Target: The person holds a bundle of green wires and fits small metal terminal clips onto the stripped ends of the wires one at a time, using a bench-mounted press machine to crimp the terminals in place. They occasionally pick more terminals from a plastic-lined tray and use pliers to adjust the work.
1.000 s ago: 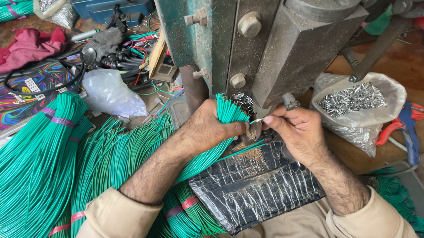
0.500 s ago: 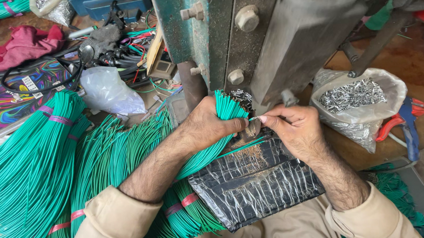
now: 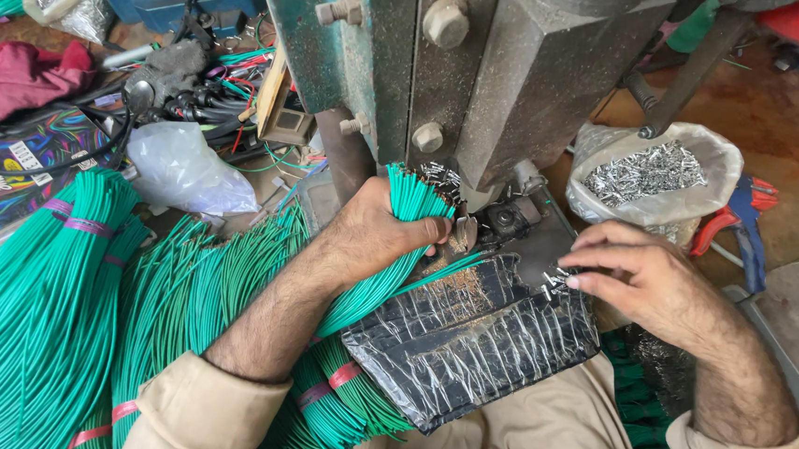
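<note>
My left hand (image 3: 377,237) grips a bundle of green wires (image 3: 367,292) and holds their stripped ends up against the foot of a grey-green press machine (image 3: 464,70). My right hand (image 3: 638,278) rests to the right on a black tape-wrapped pad (image 3: 473,341), its fingertips touching a small heap of metal terminals (image 3: 554,284). Whether it has pinched one I cannot see.
Large bundles of green wire (image 3: 40,315) tied with pink bands lie to the left. A plastic bag of metal terminals (image 3: 649,179) sits right of the machine, next to red-and-blue pliers (image 3: 741,219). Tangled cables (image 3: 193,89), a clear bag (image 3: 185,169) and a pink cloth (image 3: 14,78) lie behind.
My right hand has pulled away from the press's foot and moved right and down to the terminals on the pad. My left hand still holds the wire bundle at the machine.
</note>
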A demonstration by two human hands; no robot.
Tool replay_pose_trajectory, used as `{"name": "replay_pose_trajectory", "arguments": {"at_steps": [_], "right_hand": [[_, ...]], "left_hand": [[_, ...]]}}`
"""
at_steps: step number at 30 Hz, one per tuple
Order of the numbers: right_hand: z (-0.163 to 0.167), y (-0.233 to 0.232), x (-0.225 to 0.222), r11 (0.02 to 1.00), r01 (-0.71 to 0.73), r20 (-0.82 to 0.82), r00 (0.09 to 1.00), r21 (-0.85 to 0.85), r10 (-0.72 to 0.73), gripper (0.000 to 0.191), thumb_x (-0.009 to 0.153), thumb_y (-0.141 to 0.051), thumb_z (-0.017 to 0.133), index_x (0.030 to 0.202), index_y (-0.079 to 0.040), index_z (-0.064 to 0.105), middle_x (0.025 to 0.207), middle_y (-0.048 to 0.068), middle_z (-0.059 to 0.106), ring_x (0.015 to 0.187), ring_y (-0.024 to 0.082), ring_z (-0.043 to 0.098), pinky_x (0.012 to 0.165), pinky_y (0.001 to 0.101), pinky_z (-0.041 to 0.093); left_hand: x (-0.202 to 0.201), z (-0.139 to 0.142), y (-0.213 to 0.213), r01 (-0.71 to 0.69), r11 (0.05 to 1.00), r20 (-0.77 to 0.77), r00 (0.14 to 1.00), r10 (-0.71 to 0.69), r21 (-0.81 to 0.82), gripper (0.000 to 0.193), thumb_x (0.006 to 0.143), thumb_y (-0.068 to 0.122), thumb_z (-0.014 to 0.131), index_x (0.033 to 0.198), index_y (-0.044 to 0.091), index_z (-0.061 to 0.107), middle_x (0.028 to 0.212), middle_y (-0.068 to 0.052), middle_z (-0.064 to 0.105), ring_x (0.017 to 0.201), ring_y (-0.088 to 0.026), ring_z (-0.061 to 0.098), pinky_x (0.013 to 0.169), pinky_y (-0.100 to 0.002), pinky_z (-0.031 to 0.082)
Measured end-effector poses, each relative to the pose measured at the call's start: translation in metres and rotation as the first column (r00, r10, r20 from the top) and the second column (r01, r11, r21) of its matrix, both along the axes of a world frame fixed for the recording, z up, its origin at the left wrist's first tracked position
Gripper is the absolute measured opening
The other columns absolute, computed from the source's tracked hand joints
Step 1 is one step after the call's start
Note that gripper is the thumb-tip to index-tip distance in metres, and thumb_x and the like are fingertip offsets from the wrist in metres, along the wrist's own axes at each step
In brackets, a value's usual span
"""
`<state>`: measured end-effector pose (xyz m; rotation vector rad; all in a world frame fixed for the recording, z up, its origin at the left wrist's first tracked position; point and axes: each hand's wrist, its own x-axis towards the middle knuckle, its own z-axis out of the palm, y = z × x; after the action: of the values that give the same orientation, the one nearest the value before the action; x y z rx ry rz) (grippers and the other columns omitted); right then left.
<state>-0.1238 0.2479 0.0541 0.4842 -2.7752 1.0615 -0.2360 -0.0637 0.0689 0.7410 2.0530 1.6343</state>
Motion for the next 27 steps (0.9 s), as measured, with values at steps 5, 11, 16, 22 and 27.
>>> {"name": "replay_pose_trajectory", "arguments": {"at_steps": [5,11,16,22,27], "right_hand": [[-0.025,-0.016,0.003,0.970,0.232,0.089,0.970,-0.078,-0.225,0.014,0.083,-0.009,0.078,0.096,-0.003,0.077,0.097,0.003,0.067,0.082,0.014,0.066,0.067,0.0271,0.054],[-0.048,-0.002,-0.005,0.933,0.279,0.132,0.958,-0.229,-0.254,0.016,0.089,-0.003,0.074,0.105,-0.003,0.074,0.096,0.002,0.070,0.078,0.011,0.059,0.072,0.0236,0.050],[-0.052,0.001,-0.019,0.820,0.212,0.180,0.974,-0.532,-0.136,0.017,0.099,0.002,0.063,0.115,0.002,0.070,0.098,0.006,0.071,0.085,0.012,0.065,0.079,0.0242,0.056],[-0.037,-0.043,-0.048,0.727,0.002,0.042,0.998,-0.687,0.037,0.014,0.098,0.002,0.061,0.111,0.006,0.064,0.104,0.014,0.075,0.099,0.017,0.076,0.093,0.0302,0.063],[-0.040,-0.070,-0.056,0.776,-0.001,0.031,0.999,-0.631,0.026,0.011,0.100,0.001,0.063,0.109,0.006,0.065,0.102,0.012,0.076,0.095,0.015,0.073,0.089,0.0286,0.060]], "left_hand": [[0.002,-0.001,0.002,-0.050,0.998,-0.089,0.995,0.045,-0.047,0.010,0.083,0.013,0.074,0.088,0.005,0.075,0.075,-0.001,0.073,0.072,-0.009,0.068,0.070,-0.029,0.058],[0.004,0.005,0.002,-0.019,0.996,-0.040,0.999,0.016,-0.084,0.010,0.085,0.014,0.075,0.087,0.004,0.074,0.072,-0.002,0.072,0.069,-0.010,0.067,0.067,-0.031,0.057],[0.004,0.004,0.001,0.033,0.999,0.019,0.999,-0.032,-0.032,0.009,0.088,0.013,0.074,0.087,0.004,0.073,0.072,-0.002,0.071,0.069,-0.010,0.067,0.066,-0.031,0.057],[0.001,-0.002,0.001,0.004,1.000,-0.013,1.000,-0.004,0.019,0.008,0.085,0.010,0.073,0.087,0.002,0.073,0.074,-0.002,0.072,0.069,-0.010,0.068,0.066,-0.030,0.059],[-0.001,-0.008,0.000,-0.012,1.000,-0.061,0.998,0.013,0.020,0.010,0.084,0.011,0.074,0.089,0.003,0.074,0.075,-0.002,0.072,0.072,-0.010,0.067,0.069,-0.030,0.059]]}}
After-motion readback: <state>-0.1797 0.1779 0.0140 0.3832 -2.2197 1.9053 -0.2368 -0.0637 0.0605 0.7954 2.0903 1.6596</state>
